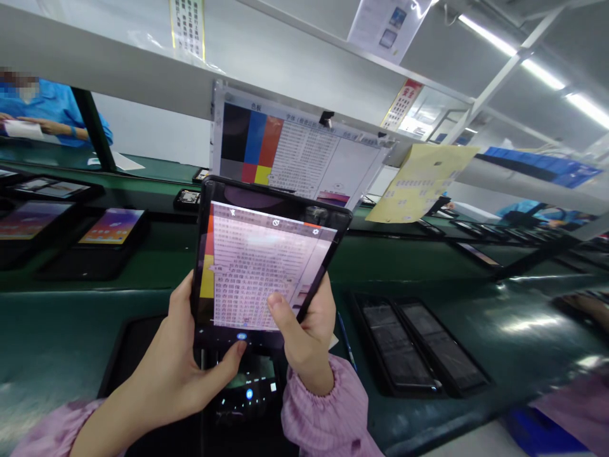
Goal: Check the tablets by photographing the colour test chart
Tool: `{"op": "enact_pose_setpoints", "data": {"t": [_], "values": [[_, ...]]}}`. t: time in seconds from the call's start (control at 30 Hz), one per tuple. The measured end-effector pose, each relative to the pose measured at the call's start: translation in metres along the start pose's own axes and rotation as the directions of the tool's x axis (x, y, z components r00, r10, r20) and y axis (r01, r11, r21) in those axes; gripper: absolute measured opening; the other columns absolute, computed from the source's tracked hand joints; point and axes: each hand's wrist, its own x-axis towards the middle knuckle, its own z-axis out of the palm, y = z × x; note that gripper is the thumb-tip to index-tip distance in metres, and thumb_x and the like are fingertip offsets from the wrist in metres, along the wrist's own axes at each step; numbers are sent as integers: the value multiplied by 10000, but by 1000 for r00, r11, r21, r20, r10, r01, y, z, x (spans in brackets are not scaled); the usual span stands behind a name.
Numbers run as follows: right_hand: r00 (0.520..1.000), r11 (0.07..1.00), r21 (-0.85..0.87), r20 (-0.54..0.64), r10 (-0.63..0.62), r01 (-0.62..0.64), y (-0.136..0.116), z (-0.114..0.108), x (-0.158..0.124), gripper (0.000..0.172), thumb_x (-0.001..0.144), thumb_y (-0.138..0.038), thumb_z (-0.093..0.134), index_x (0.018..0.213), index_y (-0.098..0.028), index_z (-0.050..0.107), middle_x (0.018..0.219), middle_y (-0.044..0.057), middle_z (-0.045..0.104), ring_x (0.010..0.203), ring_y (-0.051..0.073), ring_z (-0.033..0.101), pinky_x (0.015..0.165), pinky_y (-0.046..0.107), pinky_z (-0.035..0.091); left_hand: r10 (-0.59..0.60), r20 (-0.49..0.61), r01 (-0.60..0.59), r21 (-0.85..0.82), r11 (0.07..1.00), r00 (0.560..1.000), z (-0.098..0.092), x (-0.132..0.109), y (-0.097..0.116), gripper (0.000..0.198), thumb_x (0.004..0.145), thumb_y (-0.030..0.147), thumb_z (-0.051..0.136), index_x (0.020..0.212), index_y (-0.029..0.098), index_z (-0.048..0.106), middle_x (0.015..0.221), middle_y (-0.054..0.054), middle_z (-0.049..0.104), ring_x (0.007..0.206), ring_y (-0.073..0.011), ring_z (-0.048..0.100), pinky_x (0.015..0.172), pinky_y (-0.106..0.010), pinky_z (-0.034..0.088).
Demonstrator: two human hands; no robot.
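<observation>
I hold a black tablet (259, 266) upright in front of me, its lit screen showing a camera picture of text and colour blocks. My left hand (178, 368) grips its lower left edge, thumb resting near the on-screen button at the bottom. My right hand (304, 330) grips the lower right edge, thumb lying on the screen. Behind the tablet a test chart (295, 149) with colour squares and text columns hangs from the shelf.
A second lit device (247, 387) lies in a black tray under my hands. Two dark tablets (421, 346) lie in a tray at right. Lit tablets (111, 226) sit on the green belt at left. A person in blue (47, 111) works at far left.
</observation>
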Motion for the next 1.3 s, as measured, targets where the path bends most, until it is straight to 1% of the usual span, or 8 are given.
{"op": "enact_pose_setpoints", "data": {"t": [0.13,0.27,0.5,0.67,0.77,0.97,1.1,1.3], "values": [[1000,1000,-9,-1,9,-9,0,0,-2,336,965,-305,703,1295,-281,649,1168,59,760,1044,243,746,896,412,665,0,-1,0,-3,1000,1000,0,-2,0,1023,898,249,749,1676,227,85,1471,-193,587,1307,-315,664,1002,-427,637],[1000,1000,24,20,12,-12,0,0,-1,344,979,-301,678,1322,-289,641,1178,57,762,1053,240,749,907,423,668,1,2,-1,-4,1000,1000,-1,-1,1,1021,898,247,744,1678,231,85,1428,-178,627,1282,-317,681,985,-434,645],[997,997,76,72,21,-27,5,-2,0,406,998,-426,649,1377,-284,616,1206,81,753,1083,281,753,929,480,662,-24,4,24,5,1000,1000,-1,-1,-1,1025,893,268,755,1676,235,95,1419,-178,638,1290,-335,675,971,-445,647],[998,995,100,65,21,-27,6,-2,-1,421,999,-433,654,1399,-312,606,1221,76,753,1109,290,745,956,500,647,-28,15,28,-22,999,999,0,-2,-2,1035,890,254,762,1676,223,89,1421,-176,643,1318,-328,658,973,-413,645],[997,994,104,75,15,-22,8,-2,0,438,999,-469,642,1400,-297,611,1183,88,757,1102,301,742,949,510,647,-30,16,31,-26,999,999,-1,-1,-1,1034,888,245,763,1676,230,94,1419,-168,648,1344,-334,640,978,-421,645],[995,995,92,96,32,-41,10,-3,1,505,1003,-561,572,1426,-284,578,1203,104,748,1089,314,749,931,495,653,-16,10,17,-32,999,1000,-1,1,1,1066,896,224,750,1690,227,39,1372,-159,681,1262,-315,697,940,-404,660],[993,992,109,101,55,-66,11,-3,0,505,1006,-554,565,1438,-293,563,1235,100,739,1113,316,744,954,507,647,-30,12,30,-53,998,999,-1,0,1,1059,892,229,758,1687,231,59,1374,-150,679,1287,-306,682,956,-384,653],[996,992,126,88,15,-26,10,-3,1,463,1015,-506,572,1423,-288,593,1187,97,748,1107,321,740,954,525,643,-30,9,31,-30,999,999,-1,-1,2,1064,886,229,761,1686,242,61,1394,-157,667,1292,-322,678,962,-411,653]]}}
